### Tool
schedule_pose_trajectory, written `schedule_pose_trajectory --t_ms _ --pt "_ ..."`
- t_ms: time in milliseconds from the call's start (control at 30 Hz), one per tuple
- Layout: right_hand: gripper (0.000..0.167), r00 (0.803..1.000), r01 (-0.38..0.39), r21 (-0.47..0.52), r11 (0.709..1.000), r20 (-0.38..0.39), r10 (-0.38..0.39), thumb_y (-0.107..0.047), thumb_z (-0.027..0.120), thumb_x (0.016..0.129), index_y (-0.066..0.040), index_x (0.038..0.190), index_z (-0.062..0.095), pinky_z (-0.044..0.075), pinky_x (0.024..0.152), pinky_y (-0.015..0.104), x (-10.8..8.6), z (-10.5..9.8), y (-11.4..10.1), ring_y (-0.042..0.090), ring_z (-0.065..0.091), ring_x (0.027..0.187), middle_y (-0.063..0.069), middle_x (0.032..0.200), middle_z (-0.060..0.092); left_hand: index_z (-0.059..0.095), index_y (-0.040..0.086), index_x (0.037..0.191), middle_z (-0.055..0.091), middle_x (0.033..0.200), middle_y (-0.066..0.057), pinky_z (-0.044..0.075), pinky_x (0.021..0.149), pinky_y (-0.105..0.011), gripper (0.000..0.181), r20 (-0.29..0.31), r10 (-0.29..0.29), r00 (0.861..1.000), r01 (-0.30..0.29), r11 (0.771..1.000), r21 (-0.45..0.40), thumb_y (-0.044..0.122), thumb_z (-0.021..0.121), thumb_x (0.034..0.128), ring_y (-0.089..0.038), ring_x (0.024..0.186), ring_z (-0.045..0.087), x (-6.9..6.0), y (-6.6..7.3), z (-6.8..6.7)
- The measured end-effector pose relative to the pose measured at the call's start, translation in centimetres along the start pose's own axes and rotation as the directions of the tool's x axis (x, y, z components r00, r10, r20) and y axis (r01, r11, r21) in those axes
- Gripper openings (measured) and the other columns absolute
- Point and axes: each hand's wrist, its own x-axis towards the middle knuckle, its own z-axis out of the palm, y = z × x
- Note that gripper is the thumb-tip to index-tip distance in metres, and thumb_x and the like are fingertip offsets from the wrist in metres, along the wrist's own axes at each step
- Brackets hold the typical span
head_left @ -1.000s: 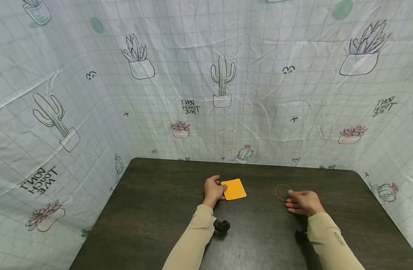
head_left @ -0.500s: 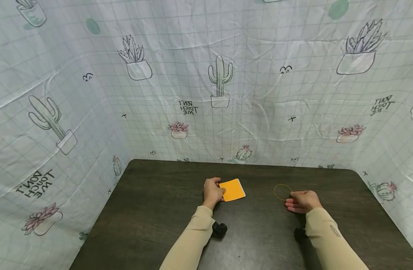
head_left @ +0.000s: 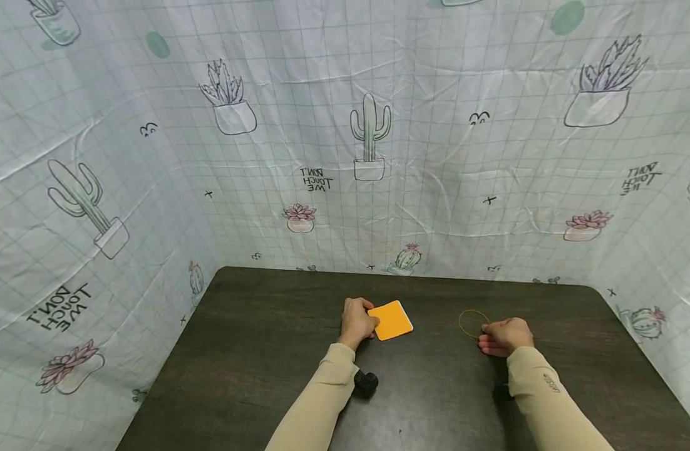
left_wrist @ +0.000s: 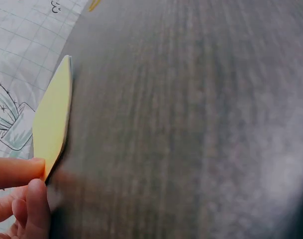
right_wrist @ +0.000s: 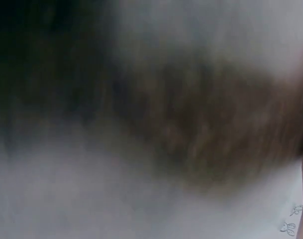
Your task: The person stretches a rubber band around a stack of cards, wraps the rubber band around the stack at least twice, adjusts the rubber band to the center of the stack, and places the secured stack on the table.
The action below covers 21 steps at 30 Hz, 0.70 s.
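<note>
A square orange card (head_left: pixel 394 321) with a pale edge lies near the middle of the dark table. My left hand (head_left: pixel 357 322) pinches it by its left edge; in the left wrist view the fingers (left_wrist: pixel 22 172) and thumb meet on the card (left_wrist: pixel 54 114), which is seen at a slant. To the right, my right hand (head_left: pixel 506 337) pinches a thin yellow rubber band (head_left: pixel 461 322) between thumb and forefinger, and the band spreads as a round loop to the left of the fingertips. The right wrist view is mostly blurred, with only a sliver of skin at its right edge.
The dark wooden table (head_left: pixel 266 351) has rounded back corners. A pale cloth (head_left: pixel 435 207) printed with cacti and pots hangs behind it and at both sides. A black wrist camera (head_left: pixel 365 382) juts from the left sleeve, close over the table.
The card has tilted and shifted slightly toward the person, still in my left hand's pinch. My right hand keeps hold of the rubber band and has barely moved.
</note>
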Motion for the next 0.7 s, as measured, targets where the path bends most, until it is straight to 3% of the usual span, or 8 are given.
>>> schedule_pose_trajectory --t_ms 233,467,700 --pt "0.026 1.0 -0.013 -0.076 0.997 -0.026 0.011 -0.003 0.057 0.1 0.021 0.111 0.056 0.061 0.059 0.037 0.4 -0.2 0.5 0.018 0.07 0.056 0.011 0.064 0.068 0.071 0.004 0.099 0.048 0.106 -0.014 0.051 0.042 -0.023 0.026 0.019 -0.04 0.999 0.038 0.997 0.065 -0.002 0.082 0.0766 -0.022 0.061 0.052 0.2 0.1 0.1" --pt "0.028 1.0 0.001 -0.114 0.993 -0.014 -0.003 -0.003 0.054 0.101 0.022 0.113 0.053 0.061 0.058 0.037 0.1 -0.1 0.2 0.018 0.07 0.056 0.011 0.063 0.068 0.069 0.01 0.1 0.057 0.097 -0.007 0.054 0.075 -0.038 0.024 0.021 -0.044 0.999 0.038 0.979 0.199 0.01 0.082 0.0798 -0.024 0.082 0.058 -0.3 0.8 0.0" --pt "0.025 1.0 0.016 -0.15 0.989 -0.003 -0.016 -0.002 0.05 0.101 0.021 0.112 0.048 0.061 0.058 0.036 -0.2 0.1 -0.1 0.017 0.069 0.055 0.01 0.063 0.067 0.068 0.012 0.102 0.064 0.091 -0.002 0.053 0.074 -0.041 0.026 0.029 -0.06 0.998 0.053 0.978 0.199 0.017 0.083 0.0813 -0.022 0.081 0.062 -0.5 1.0 -0.1"
